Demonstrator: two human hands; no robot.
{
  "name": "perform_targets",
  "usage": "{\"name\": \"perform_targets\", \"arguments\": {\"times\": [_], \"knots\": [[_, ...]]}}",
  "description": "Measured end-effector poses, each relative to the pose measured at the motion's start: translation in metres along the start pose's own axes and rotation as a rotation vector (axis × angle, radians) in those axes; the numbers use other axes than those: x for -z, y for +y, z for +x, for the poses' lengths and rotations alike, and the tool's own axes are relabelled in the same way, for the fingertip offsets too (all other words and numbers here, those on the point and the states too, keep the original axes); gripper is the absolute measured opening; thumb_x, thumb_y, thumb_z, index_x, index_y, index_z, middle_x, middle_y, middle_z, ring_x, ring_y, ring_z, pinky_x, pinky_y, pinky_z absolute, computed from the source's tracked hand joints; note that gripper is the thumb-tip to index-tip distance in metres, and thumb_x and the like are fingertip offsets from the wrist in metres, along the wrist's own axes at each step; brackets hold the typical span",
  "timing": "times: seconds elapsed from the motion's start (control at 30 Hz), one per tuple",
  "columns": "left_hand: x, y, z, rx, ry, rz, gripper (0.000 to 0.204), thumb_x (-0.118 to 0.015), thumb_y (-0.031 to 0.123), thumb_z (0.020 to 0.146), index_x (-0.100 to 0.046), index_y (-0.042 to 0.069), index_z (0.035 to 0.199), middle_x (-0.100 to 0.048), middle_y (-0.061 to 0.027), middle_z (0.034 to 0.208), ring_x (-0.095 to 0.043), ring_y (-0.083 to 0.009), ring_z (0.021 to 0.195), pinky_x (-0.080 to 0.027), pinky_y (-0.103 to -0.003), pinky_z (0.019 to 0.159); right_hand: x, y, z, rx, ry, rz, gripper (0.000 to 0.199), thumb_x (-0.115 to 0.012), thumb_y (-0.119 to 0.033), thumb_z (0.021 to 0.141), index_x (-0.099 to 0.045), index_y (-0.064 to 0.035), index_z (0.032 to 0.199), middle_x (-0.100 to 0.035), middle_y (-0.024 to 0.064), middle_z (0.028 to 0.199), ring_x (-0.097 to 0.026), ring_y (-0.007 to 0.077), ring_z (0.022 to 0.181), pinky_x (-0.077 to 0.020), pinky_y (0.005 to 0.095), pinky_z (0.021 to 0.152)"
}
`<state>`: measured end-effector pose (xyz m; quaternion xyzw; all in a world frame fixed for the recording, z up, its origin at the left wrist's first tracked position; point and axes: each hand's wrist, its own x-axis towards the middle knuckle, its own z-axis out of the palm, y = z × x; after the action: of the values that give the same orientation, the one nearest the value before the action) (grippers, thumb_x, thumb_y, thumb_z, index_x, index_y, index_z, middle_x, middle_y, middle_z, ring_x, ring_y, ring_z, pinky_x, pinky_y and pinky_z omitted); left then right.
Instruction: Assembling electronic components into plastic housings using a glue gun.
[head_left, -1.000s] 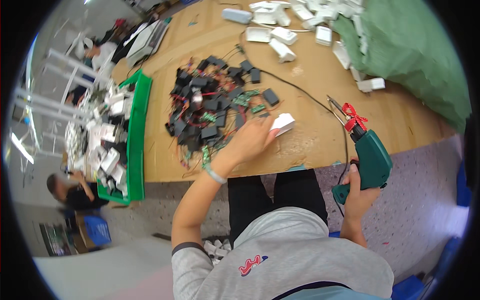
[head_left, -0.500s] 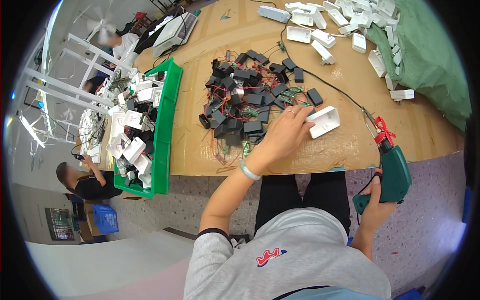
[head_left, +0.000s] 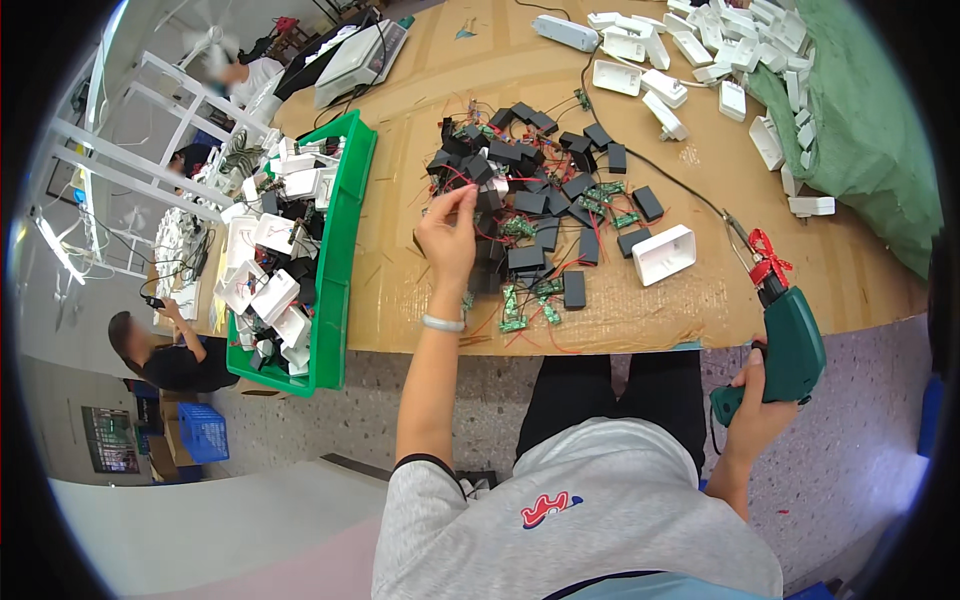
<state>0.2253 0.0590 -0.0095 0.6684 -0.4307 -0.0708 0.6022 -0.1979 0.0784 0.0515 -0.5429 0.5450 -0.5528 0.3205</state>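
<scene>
At the left edge of a pile of black rectangular blocks (head_left: 530, 203), red wires and small green circuit boards (head_left: 519, 228), my left hand (head_left: 446, 235) is closed in a pinch. Its fingertips meet beside the blocks and a red wire; what they hold, if anything, is too small to make out. My right hand (head_left: 757, 405) grips the handle of a dark green soldering gun (head_left: 793, 340), its metal tip up and red ties round its neck. An open white plastic case (head_left: 664, 256) lies on the table between the pile and the gun, touched by neither hand.
A green crate (head_left: 335, 265) of white cases and parts stands left of the pile. More white cases (head_left: 737, 40) lie at the far right beside a green sheet (head_left: 880, 130). A black cable (head_left: 655, 152) crosses the cardboard-covered table (head_left: 400, 315). Other people sit farther left.
My left hand has left the white case and moved left to the pile's left edge. The white case stays on the table. My right hand keeps the soldering gun nearly still.
</scene>
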Motion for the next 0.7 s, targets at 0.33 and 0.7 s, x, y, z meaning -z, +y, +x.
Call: {"name": "perform_targets", "arguments": {"times": [0.33, 0.7], "knots": [[-0.055, 0.117, -0.045, -0.336, 0.128, 0.093, 0.015, -0.068, 0.008, 0.1, -0.077, -0.001, 0.108, -0.068, -0.0031, 0.093, -0.058, -0.0089, 0.095, -0.048, -0.023, 0.078, 0.016, 0.005, 0.011, -0.125, -0.03, 0.09, 0.019, -0.065, -0.002, 0.094, -0.069, 0.0052, 0.112, -0.062, 0.001, 0.07, -0.055, 0.007, 0.059, -0.0437, 0.023, 0.058], [-0.13, 0.137, -0.095, 0.071, -0.306, -0.055, 0.017, -0.069, 0.005, 0.096, -0.076, 0.002, 0.111, -0.071, -0.0036, 0.075, -0.06, -0.0059, 0.067, -0.046, -0.022, 0.059, 0.035, 0.017, 0.014, -0.201, -0.142, 0.072, 0.022, -0.067, 0.002, 0.092, -0.067, 0.0042, 0.114, -0.069, 0.006, 0.091, -0.059, 0.0072, 0.063, -0.0476, 0.0237, 0.058]]}}
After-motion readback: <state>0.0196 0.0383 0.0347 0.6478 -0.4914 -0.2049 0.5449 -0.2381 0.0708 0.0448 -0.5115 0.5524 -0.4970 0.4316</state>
